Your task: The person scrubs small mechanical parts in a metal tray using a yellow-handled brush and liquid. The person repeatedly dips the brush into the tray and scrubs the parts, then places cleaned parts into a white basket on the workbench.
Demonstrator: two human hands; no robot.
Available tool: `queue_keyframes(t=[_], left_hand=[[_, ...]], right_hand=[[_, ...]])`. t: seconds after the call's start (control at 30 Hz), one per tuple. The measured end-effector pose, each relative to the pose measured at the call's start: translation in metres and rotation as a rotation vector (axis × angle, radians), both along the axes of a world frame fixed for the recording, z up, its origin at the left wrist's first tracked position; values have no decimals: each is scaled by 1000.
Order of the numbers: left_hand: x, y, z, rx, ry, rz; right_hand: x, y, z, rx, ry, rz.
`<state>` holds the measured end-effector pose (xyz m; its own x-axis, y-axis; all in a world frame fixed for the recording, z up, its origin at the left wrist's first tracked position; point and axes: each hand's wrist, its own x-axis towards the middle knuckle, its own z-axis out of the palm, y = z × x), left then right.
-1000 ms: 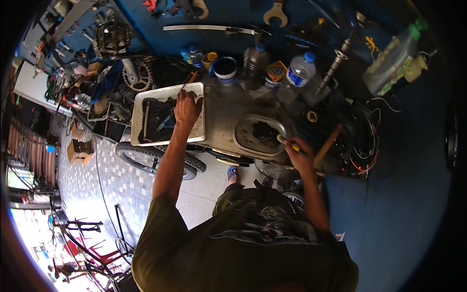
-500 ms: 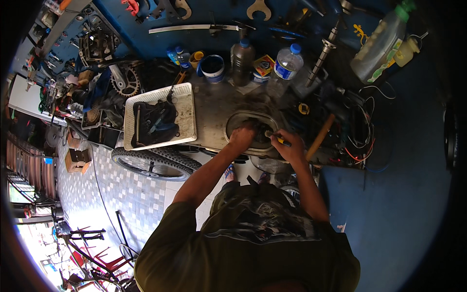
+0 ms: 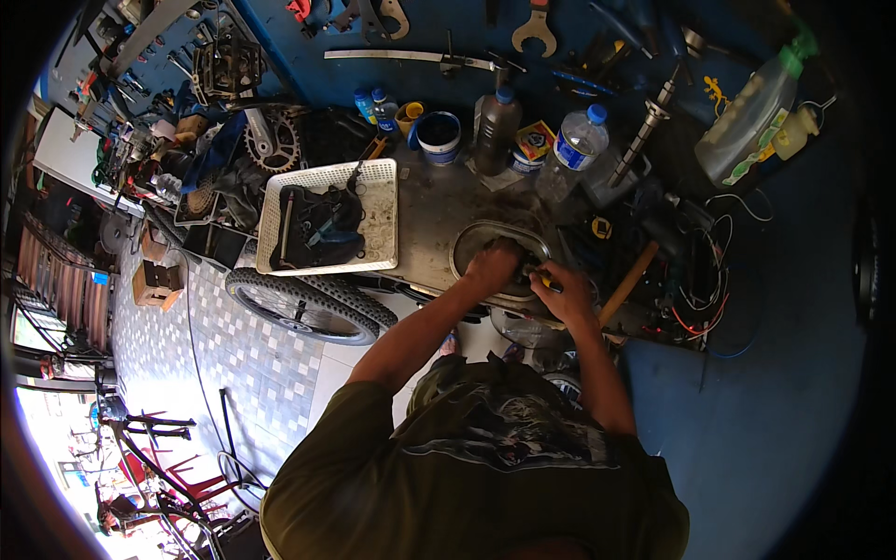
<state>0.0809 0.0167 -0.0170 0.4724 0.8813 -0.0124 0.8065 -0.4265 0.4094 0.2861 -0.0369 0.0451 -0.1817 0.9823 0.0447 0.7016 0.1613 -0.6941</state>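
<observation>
In the oval metal tray (image 3: 467,245), the left hand (image 3: 492,264) curls down, seemingly bracing a part; the right hand (image 3: 563,291) pinches a yellow-handled tool (image 3: 543,279).

- Basket (image 3: 381,217), far left: white, lattice-patterned.
- Workbench (image 3: 429,219): grey, grimy.
- Wall (image 3: 579,56), far: blue.
- Floor (image 3: 233,359), near left: pale checked tiles.
- Shirt (image 3: 485,467), near: olive, grey print.
- Hammer handle (image 3: 627,283), right: tan wood.

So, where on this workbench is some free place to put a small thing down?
A bare grey strip lies between the white basket and the oval metal tray. Behind, by the blue tub and dark bottle, and right of both hands, is crowded.
</observation>
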Motion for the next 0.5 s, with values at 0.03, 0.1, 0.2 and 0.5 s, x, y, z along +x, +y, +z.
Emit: queue_keyframes(t=[0.03, 0.1, 0.2, 0.5], left_hand=[[-1, -8, 10, 45, 42, -22], [-7, -24, 13, 123, 115, -90], [-23, -46, 8, 207, 141, -200], [-46, -52, 18, -63, 116, -257]], right_hand=[[0, 0, 0, -3, -7, -7], [2, -1, 0, -9, -25, -17], [1, -4, 14, -49, -82, -12], [6, -9, 7, -2, -70, -22]])
